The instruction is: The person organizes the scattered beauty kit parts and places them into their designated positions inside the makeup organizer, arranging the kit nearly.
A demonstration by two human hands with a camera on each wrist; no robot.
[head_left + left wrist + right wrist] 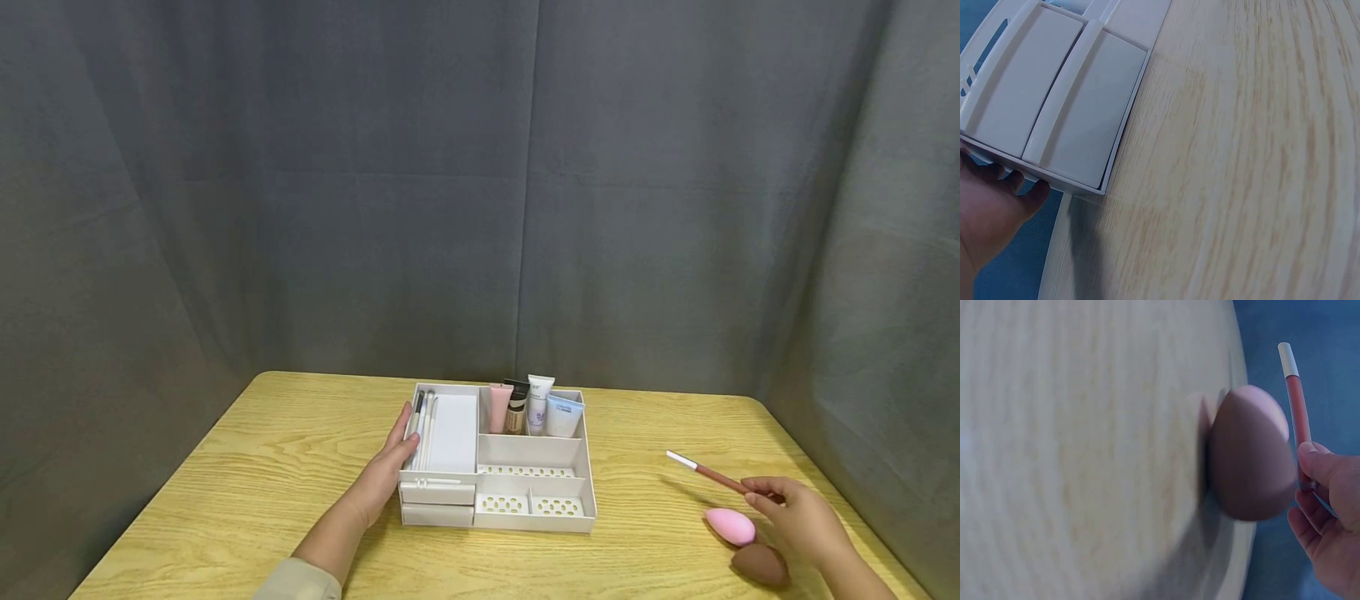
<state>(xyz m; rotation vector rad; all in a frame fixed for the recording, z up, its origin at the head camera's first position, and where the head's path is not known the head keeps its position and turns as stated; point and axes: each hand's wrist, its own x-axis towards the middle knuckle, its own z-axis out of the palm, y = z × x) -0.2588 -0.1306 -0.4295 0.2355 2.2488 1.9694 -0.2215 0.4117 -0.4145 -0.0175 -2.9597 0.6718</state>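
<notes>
My right hand [806, 517] pinches a slim lip gloss tube [720, 477] by its lower end. The tube has a white cap and a reddish-brown body; the right wrist view shows the cap pointing up, away from the fingers. Below that hand lie a pink makeup sponge [731, 527] and a brown makeup sponge [761, 566]. At the left side of a white makeup organizer [534, 523], my left hand [386, 475] holds the wall, its thumb over the rim. In the left wrist view, fingertips [1036, 195] touch the organizer's side.
Several makeup brushes [424, 429] lie in the organizer's left tray. Four-sided back compartments hold a pink tube [500, 408], a black-capped bottle [516, 408], a white tube [538, 404] and a light blue tube [564, 417]. Two drawers [437, 515] face front. Grey curtains [390, 208] surround the wooden table [300, 467].
</notes>
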